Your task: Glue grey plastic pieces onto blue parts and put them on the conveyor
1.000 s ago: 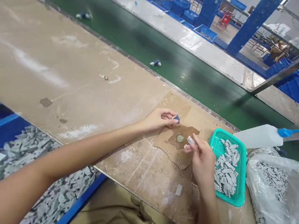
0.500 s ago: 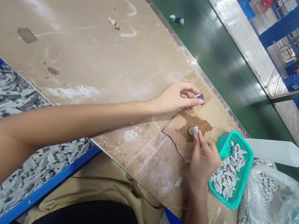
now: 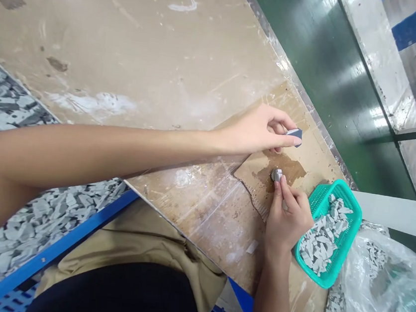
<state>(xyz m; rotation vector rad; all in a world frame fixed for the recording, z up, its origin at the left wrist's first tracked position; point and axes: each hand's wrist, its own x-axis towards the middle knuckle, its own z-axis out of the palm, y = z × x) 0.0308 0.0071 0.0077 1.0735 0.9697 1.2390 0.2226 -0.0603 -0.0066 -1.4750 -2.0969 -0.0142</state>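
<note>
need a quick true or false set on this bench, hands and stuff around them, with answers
1. The left hand pinches a blue piece. True.
2. The right hand holds nothing. False: the right hand pinches a pale piece over the cardboard.
3. The basket holds many grey pieces. True.
4. The bag lies left of the basket in the picture. False: the bag is to the right of it.
5. The cardboard is one even colour all over. False: it has a dark patch.
</note>
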